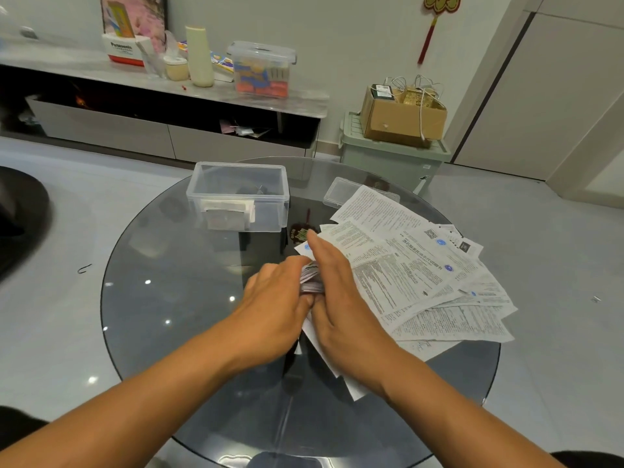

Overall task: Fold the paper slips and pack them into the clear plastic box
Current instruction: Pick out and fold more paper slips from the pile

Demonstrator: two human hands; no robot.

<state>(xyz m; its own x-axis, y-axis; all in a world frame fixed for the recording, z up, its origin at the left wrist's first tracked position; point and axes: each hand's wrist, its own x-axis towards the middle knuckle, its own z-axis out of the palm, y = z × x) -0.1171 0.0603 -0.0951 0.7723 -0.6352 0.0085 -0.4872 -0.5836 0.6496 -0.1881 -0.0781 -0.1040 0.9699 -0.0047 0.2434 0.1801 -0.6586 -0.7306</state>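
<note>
A folded paper slip (311, 282) sits between my two hands over the round glass table (175, 298). My left hand (273, 309) curls its fingers round the slip's left side. My right hand (332, 285) lies over it with straight fingers pressing down. A pile of printed paper slips (415, 265) spreads to the right, partly under my right hand. The clear plastic box (238, 197) stands open at the table's far side, with a few folded slips against its front wall.
The box's clear lid (341, 192) lies behind the paper pile. Beyond the table are a low cabinet (169, 130) with bottles and a lidded tub, and a green crate (391, 157) carrying a cardboard box. A dark seat edge shows at the left.
</note>
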